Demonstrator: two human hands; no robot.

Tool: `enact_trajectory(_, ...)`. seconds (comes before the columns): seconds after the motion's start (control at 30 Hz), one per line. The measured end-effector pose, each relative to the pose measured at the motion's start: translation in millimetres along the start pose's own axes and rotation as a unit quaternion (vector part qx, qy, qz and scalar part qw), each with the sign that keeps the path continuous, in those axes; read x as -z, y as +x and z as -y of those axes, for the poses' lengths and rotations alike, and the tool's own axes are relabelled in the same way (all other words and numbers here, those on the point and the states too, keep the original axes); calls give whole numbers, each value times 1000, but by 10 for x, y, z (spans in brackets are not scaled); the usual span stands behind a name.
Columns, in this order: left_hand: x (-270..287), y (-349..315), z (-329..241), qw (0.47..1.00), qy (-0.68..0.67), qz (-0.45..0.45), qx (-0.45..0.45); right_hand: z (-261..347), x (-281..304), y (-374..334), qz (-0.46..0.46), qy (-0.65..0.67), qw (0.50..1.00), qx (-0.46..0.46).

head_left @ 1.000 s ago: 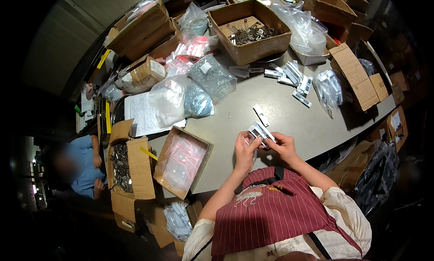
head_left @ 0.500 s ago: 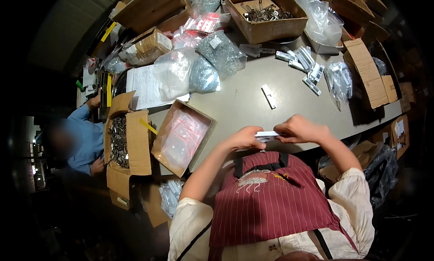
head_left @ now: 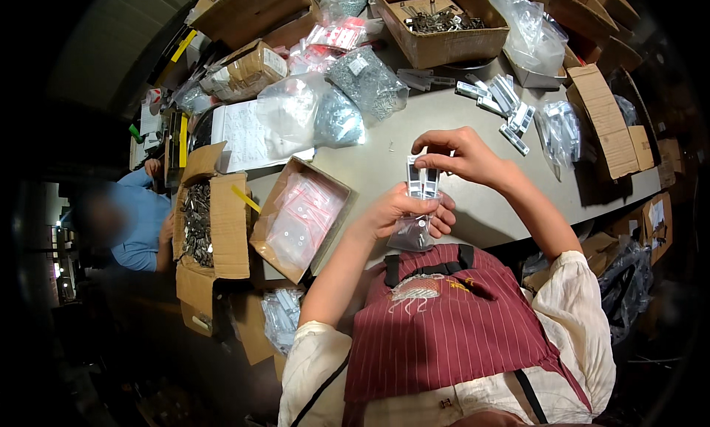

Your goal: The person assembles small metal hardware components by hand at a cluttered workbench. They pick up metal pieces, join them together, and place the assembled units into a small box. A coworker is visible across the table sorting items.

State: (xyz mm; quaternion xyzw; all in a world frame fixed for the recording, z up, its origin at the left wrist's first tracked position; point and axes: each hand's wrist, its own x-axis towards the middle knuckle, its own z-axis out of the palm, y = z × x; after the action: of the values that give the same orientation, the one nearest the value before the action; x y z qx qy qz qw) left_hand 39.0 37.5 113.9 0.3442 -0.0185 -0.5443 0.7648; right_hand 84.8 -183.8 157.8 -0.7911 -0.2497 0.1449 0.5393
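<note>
Just in front of my apron, my left hand (head_left: 403, 209) is closed round two slim white parts (head_left: 423, 184) with dark inlays, which stand side by side. A small clear plastic bag (head_left: 411, 234) hangs below the same hand, partly hidden by its fingers. From the right, my right hand (head_left: 466, 157) reaches over the parts, its thumb and fingers closed at their upper ends. Its fingertips hide some of the right-hand part. Several similar white parts (head_left: 504, 95) lie in a loose pile farther back on the grey table (head_left: 347, 179).
An open carton of flat clear bags (head_left: 342, 205) stands left of my hands, beside a carton of dark metal pieces (head_left: 231, 231). Bags of screws (head_left: 370, 86) and another metal-filled carton (head_left: 444, 53) stand behind. A person in a blue shirt (head_left: 140, 231) is at the far left.
The white part that lay alone on the table is gone from there, and two now stand upright in my left hand. My right hand has moved up and over them. The small bag now shows.
</note>
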Motion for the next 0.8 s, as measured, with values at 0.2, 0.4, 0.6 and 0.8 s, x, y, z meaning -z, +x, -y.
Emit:
enact_trajectory(0.2,-157,-64,-94,1000,7,-5,-26,30,-43,1,-45,-32,992,114)
enact_trajectory(0.4,-316,-105,-175,991,116,-42,-43,61,-61,-95,-94,-27,983,157)
enact_trajectory(0.6,-471,-124,-214,987,139,-40,-73,53,-65,-134,-139,-32,972,187)
enact_trajectory(0.8,-521,-113,-200,989,95,-44,-99,44,-65,-118,-132,-12,977,165)
